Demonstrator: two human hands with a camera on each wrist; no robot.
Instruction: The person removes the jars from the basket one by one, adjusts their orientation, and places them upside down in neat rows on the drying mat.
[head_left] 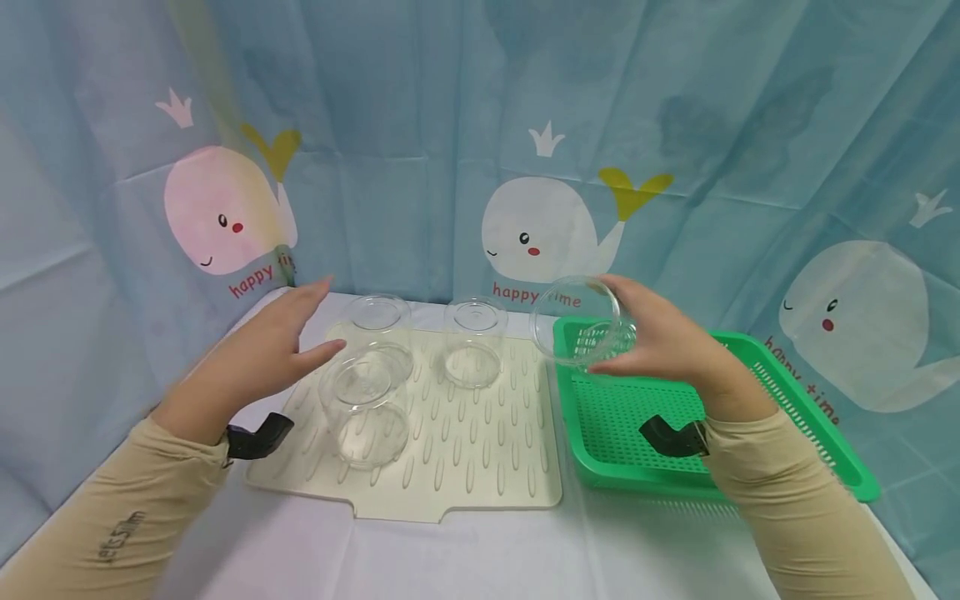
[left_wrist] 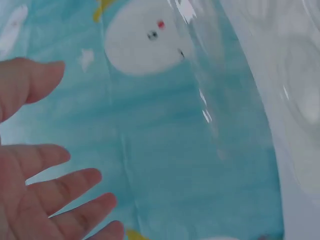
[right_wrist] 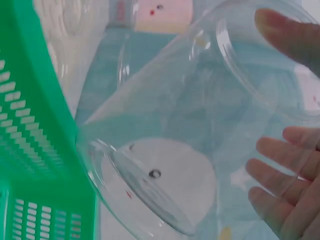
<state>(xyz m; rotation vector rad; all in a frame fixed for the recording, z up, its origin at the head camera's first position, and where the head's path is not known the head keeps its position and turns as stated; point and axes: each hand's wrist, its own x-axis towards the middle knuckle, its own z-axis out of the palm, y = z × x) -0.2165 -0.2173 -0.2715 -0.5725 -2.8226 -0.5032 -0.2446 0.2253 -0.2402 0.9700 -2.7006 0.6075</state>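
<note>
My right hand (head_left: 660, 333) holds a clear plastic cup (head_left: 573, 321) tilted above the back left corner of the green basket (head_left: 585, 433). In the right wrist view its thumb and fingers (right_wrist: 282, 185) lie about one end of the cup (right_wrist: 165, 120). My left hand (head_left: 262, 350) is in the air at the left of the mat, thumb and fingers spread, holding nothing. Beside it on the cream drying mat (head_left: 465, 492) stand three similar clear cups: one at back left (head_left: 380, 312), one at front left (head_left: 372, 433) and one at back middle (head_left: 474, 333).
The green basket has perforated walls and stands right of the mat on a white tablecloth (head_left: 540, 558). A blue curtain (head_left: 405, 208) printed with whales hangs close behind the mat and basket. Raised oval ridges cover the mat.
</note>
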